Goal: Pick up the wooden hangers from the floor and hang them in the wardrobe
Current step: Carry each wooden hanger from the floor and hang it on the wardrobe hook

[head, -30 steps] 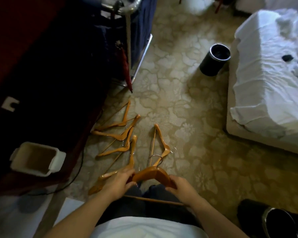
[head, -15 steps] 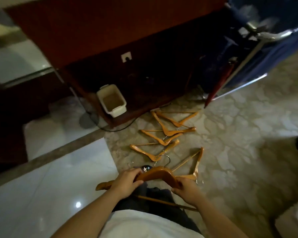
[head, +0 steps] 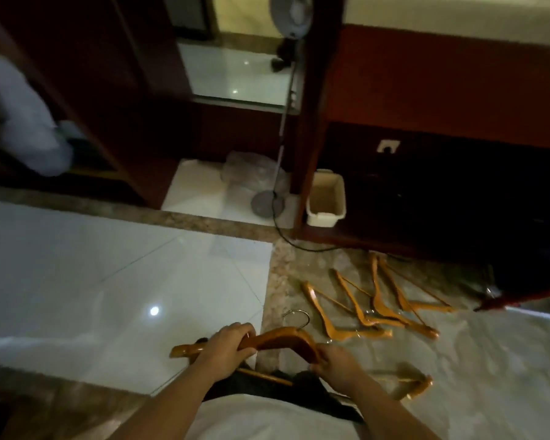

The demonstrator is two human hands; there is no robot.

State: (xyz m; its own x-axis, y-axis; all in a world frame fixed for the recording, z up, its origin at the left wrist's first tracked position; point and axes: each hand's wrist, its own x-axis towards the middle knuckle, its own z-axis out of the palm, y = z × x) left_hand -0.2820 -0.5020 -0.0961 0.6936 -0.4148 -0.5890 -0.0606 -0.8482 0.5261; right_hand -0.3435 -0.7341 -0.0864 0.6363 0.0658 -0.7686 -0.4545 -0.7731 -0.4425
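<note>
I hold a wooden hanger [head: 280,339] with a metal hook in front of my waist. My left hand [head: 227,344] grips its left arm and my right hand [head: 335,365] grips its right arm. Several more wooden hangers [head: 378,306] lie fanned on the patterned floor to the right, and another hanger [head: 411,384] lies by my right forearm. The dark wooden wardrobe [head: 86,100] stands open at the upper left, with a pale garment [head: 23,122] hanging inside.
A cream plastic bin [head: 326,198] sits on a low dark shelf. A standing fan [head: 272,185] with its cable rests on white tile beside a plastic bag [head: 251,169]. Glossy white tiles [head: 108,274] fill the left floor.
The view has swung left from the bed side toward the wardrobe. Both hands still grip the same hanger at waist height. The floor hangers now lie to my right.
</note>
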